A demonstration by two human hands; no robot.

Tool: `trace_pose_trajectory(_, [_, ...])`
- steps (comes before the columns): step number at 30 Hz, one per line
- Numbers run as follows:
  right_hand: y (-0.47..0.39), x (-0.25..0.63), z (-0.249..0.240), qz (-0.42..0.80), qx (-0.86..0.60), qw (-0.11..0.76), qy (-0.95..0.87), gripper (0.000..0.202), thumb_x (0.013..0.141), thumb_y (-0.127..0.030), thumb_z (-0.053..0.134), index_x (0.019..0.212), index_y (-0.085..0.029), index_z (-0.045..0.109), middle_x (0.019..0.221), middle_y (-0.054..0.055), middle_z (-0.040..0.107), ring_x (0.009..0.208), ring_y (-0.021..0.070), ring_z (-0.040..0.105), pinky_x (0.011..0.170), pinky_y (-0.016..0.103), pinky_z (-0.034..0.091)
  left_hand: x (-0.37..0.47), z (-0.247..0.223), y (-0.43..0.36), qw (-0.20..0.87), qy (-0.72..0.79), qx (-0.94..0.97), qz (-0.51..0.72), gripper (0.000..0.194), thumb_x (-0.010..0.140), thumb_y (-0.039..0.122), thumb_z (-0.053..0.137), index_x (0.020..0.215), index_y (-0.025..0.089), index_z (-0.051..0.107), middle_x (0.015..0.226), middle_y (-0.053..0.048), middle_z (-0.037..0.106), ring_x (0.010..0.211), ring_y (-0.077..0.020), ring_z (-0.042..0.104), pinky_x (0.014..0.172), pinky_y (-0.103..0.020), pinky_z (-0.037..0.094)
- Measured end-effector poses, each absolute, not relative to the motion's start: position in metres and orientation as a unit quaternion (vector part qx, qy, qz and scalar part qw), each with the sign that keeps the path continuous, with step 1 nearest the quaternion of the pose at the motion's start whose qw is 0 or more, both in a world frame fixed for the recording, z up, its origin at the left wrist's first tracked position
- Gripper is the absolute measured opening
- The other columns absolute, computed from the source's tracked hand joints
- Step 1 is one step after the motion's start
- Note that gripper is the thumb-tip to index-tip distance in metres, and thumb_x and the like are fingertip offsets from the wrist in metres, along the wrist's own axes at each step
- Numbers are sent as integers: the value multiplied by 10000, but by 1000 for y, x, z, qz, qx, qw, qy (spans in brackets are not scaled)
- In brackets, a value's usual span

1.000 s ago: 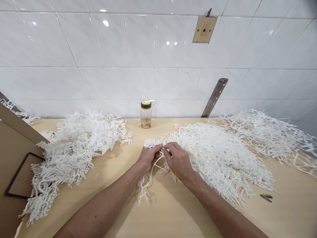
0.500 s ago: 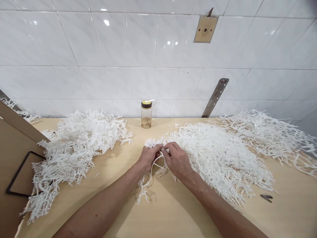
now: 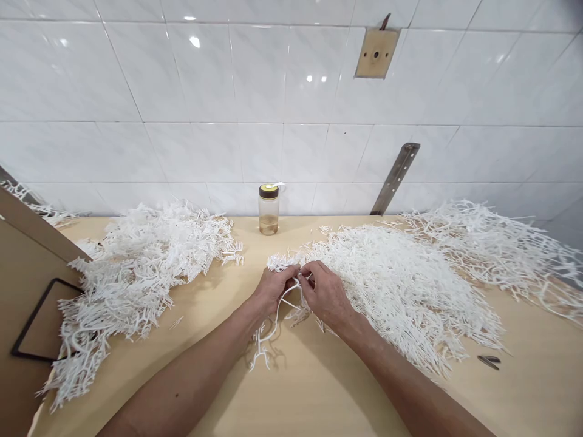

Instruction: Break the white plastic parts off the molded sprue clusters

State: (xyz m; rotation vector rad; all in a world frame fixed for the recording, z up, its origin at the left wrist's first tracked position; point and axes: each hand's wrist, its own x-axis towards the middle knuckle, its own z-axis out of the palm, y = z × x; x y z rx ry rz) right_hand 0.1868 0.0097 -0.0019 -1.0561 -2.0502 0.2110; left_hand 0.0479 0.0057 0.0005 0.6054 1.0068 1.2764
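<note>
My left hand (image 3: 273,285) is closed on a white branched plastic piece (image 3: 274,325), whose thin forked stem hangs down toward the table. White twig ends also stick out above its fingers. Close beside it, my right hand (image 3: 325,291) pinches with thumb and forefinger at the upper part of the white strands; the exact point of contact is too small to make out. A large heap of short white sticks (image 3: 401,285) lies right of my right hand. Another pile of white branched pieces (image 3: 155,261) is to the left.
A clear bottle with a black and yellow lid (image 3: 268,209) stands behind my hands. Small dark metal snips (image 3: 489,362) lie at the right. Longer white branches (image 3: 492,243) fill the back right. A brown box (image 3: 31,303) stands at the left edge. Behind is a tiled wall (image 3: 191,152).
Both hands stay almost in place, fingertips close together. The hanging end of the white branch has swung very slightly left. The view has shifted a little.
</note>
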Motion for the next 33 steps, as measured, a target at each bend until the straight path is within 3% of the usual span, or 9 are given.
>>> trace_pose_trajectory(9, [9,186,1,72,-417,398,-814,132,932,-193,485,805,-205,517,794,31,579,685,165,555,645,285,436,47,1,7,654,429,270,562,320,550,305,875,557,126,609,494,22,499,483,-90,451,500,-244,354])
trace_pose_trajectory(19, [8,185,0,126,-451,339,-816,119,905,-195,467,787,-208,482,780,23,584,676,167,556,611,289,414,48,-7,9,610,477,281,567,353,497,331,898,590,108,640,551,-26,590,519,-131,541,512,-262,409])
trace_pose_trajectory(24, [-4,177,8,168,-408,316,-840,114,866,-157,483,769,-216,466,729,-15,558,592,130,499,549,251,379,41,-3,14,588,518,259,564,458,547,429,874,484,159,510,387,53,409,364,-77,381,410,-245,294])
trace_pose_trajectory(29, [5,189,16,104,-451,383,-799,84,860,-182,496,779,-205,489,720,5,555,578,139,498,549,265,390,40,3,11,628,449,287,567,399,484,362,921,584,121,620,530,7,561,456,-70,442,465,-227,345])
trace_pose_trajectory(33, [20,209,17,35,-484,413,-771,85,832,-143,491,850,-185,562,777,35,616,610,159,545,611,296,424,40,6,9,641,439,314,546,384,528,384,910,604,122,639,540,13,555,454,-50,397,447,-210,289])
